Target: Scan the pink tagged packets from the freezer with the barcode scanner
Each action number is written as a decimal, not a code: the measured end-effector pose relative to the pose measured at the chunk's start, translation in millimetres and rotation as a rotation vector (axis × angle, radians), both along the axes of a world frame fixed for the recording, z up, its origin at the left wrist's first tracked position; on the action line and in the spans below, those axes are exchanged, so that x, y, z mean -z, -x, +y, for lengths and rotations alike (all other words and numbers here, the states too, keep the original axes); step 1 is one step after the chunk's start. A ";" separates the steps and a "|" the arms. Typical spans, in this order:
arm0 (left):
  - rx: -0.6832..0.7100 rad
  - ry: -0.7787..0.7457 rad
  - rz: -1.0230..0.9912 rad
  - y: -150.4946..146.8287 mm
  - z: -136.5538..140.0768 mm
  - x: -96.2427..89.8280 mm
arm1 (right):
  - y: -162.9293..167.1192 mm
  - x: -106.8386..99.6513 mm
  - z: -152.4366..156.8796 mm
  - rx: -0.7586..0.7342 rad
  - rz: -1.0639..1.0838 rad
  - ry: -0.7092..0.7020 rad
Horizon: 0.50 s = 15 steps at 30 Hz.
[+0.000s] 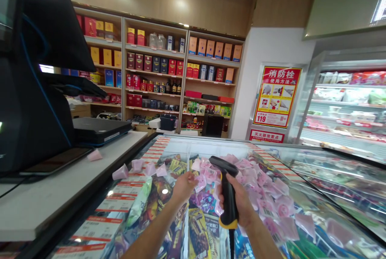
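1. The barcode scanner [226, 194] stands upright at lower centre of the frame, its black head tipped forward over the freezer glass, presumably so the window faces the packets ahead.
2. The right hand [241, 206] is wrapped fully around the scanner's grip, fingers closed tight, just above the yellow band at its base; a cable seems to drop from there toward the bottom edge.
3. The left hand [184, 186], just left of the scanner, is pinched nearly closed on a small pink packet [199, 182], lifting it toward the scanner head, likely to bring its code into range.
4. Around both hands, a loose heap of pink packets [265, 194] lies on the chest freezer lid [316, 170], centre to right; ice-cream wrappers show through the glass beneath.
5. A few more stray pink triangles [120, 172] lie at centre left, along the edge of the grey checkout counter [45, 202].
6. The black till terminal [30, 90] fills the left side.
7. Wooden shelves of boxed goods [157, 66] span the upper centre; a red fire-hydrant poster [276, 96] and an open chiller [346, 106] sit at right.
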State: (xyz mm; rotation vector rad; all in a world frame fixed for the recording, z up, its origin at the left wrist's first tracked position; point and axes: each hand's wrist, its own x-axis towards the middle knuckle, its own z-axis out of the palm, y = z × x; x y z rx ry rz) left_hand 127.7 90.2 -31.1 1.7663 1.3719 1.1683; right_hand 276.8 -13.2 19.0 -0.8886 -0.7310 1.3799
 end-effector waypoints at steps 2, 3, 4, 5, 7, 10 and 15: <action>-0.015 0.061 -0.124 10.0 6.6 0.7 | 4.6 1.7 -0.8 -0.041 0.019 0.005; -0.029 0.089 -0.192 15.0 9.9 1.1 | 7.9 2.3 -1.6 -0.066 0.025 0.026; -0.047 0.111 -0.261 20.2 13.1 1.4 | 12.1 2.8 -2.6 -0.091 0.033 0.053; -0.067 0.127 -0.330 25.3 16.0 1.6 | 16.8 3.3 -3.6 -0.116 0.040 0.082; -0.112 0.133 -0.461 34.7 20.3 1.8 | 27.0 4.2 -5.6 -0.156 0.046 0.133; -0.166 0.100 -0.608 43.2 22.0 1.9 | 39.3 5.8 -7.2 -0.210 0.038 0.175; -0.208 0.042 -0.678 43.5 19.6 1.9 | 44.6 8.3 -5.7 -0.255 0.081 0.207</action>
